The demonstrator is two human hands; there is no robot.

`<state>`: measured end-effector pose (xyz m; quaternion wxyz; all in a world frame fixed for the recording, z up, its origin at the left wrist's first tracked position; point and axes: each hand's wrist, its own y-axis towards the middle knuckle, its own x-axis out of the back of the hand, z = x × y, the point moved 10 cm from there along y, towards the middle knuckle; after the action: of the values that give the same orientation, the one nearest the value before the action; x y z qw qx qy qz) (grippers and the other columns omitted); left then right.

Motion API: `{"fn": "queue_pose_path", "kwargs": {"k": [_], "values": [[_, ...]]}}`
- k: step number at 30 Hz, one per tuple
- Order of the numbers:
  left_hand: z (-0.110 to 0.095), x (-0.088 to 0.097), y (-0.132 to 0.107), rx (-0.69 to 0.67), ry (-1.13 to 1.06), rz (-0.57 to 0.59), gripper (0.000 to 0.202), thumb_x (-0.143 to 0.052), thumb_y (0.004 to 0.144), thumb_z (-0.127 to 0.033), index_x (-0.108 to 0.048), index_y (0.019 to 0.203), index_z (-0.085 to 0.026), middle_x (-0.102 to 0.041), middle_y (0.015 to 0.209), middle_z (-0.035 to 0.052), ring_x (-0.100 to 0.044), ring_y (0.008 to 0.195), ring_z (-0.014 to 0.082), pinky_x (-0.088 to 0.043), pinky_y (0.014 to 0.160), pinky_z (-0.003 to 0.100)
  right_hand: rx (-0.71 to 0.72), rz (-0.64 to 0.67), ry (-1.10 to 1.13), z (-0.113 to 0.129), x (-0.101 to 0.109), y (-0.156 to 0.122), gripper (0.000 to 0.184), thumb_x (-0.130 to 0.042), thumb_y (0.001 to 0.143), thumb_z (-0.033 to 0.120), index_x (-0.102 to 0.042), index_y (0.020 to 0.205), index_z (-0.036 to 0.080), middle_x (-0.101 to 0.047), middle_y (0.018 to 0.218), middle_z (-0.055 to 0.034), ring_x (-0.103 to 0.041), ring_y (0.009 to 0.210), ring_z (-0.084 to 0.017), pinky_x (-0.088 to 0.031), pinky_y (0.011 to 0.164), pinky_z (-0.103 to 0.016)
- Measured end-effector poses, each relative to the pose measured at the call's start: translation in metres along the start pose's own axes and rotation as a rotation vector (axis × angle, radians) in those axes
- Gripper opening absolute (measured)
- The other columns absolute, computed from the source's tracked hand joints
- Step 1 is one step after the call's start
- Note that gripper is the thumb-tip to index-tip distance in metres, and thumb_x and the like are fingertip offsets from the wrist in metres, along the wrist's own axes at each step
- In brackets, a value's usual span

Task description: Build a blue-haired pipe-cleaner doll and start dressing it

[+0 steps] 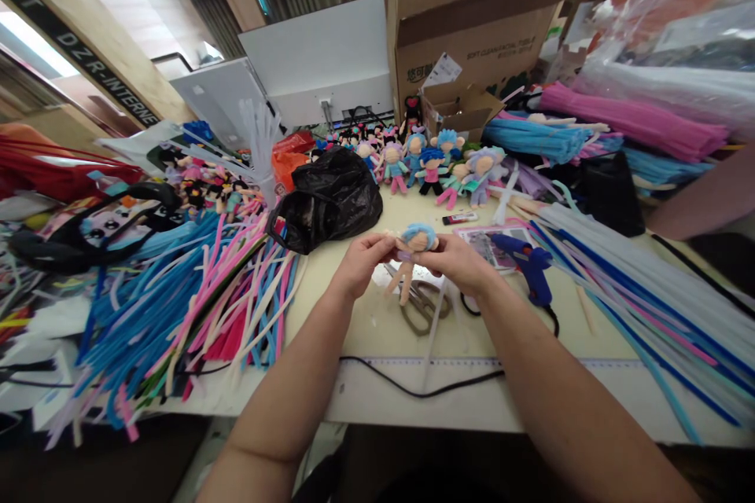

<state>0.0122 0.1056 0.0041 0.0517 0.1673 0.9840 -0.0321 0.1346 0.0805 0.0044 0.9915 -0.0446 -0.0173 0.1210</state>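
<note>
Between my two hands, above the middle of the table, is a small pipe-cleaner doll (418, 238) with light blue hair and bare beige legs. The fingers of my left hand (369, 258) pinch it at one side, near its arm. My right hand (460, 261) grips the other side, just below the head. Some lavender shows at the doll's chest; the rest of the torso is hidden by fingers. Under the doll lie scissors (420, 313) with brown-grey handles. A blue glue gun (528, 259) rests to the right of my right hand.
Finished dolls (430, 165) stand in a group at the back. A black plastic bag (330, 196) sits left of centre. Loose pipe cleaners (171, 299) cover the left side, and more strips (637, 275) lie at right. A black cable (413, 389) crosses the front. A cardboard box (465, 31) stands behind.
</note>
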Motion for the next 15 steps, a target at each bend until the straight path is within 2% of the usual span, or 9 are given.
{"fn": "queue_pose_path", "kwargs": {"k": [4,9,13,15], "values": [[0.003,0.001,-0.001,0.077,-0.136,0.026,0.044,-0.077,0.064,-0.043,-0.066,0.099,-0.018,-0.07,0.084,0.004,-0.063,0.071,0.0144,-0.042,0.069,0.027,0.018,-0.053,0.086,-0.001,0.008,0.002,0.032,-0.074,0.064,0.043,-0.065,0.074,0.014,-0.045,0.057,0.0037,-0.033,0.051,-0.008,-0.025,0.047,-0.024],[0.005,0.006,-0.002,0.138,-0.122,0.004,0.032,-0.076,0.065,-0.036,-0.07,0.088,-0.014,-0.07,0.08,0.0061,-0.063,0.069,0.0131,-0.04,0.064,0.024,0.041,-0.098,0.174,-0.002,0.015,0.005,0.031,-0.076,0.062,0.041,-0.057,0.061,0.017,-0.041,0.049,0.0053,-0.033,0.047,-0.008,-0.025,0.046,-0.025],[0.004,0.016,0.002,0.102,-0.142,-0.068,0.021,-0.071,0.062,-0.021,-0.07,0.082,-0.014,-0.063,0.065,0.0005,-0.054,0.058,0.008,-0.037,0.058,0.022,0.023,-0.143,0.23,-0.005,0.022,0.005,0.03,-0.078,0.059,0.039,-0.059,0.063,0.017,-0.042,0.049,0.0052,-0.033,0.046,-0.008,-0.025,0.045,-0.025],[0.001,0.02,0.003,0.07,-0.162,-0.085,0.018,-0.069,0.062,-0.019,-0.069,0.079,-0.014,-0.055,0.057,-0.0028,-0.046,0.052,0.0058,-0.033,0.054,0.021,0.02,-0.154,0.243,-0.005,0.024,0.005,0.03,-0.078,0.058,0.039,-0.059,0.063,0.016,-0.042,0.048,0.0052,-0.032,0.046,-0.007,-0.024,0.045,-0.025]]}}
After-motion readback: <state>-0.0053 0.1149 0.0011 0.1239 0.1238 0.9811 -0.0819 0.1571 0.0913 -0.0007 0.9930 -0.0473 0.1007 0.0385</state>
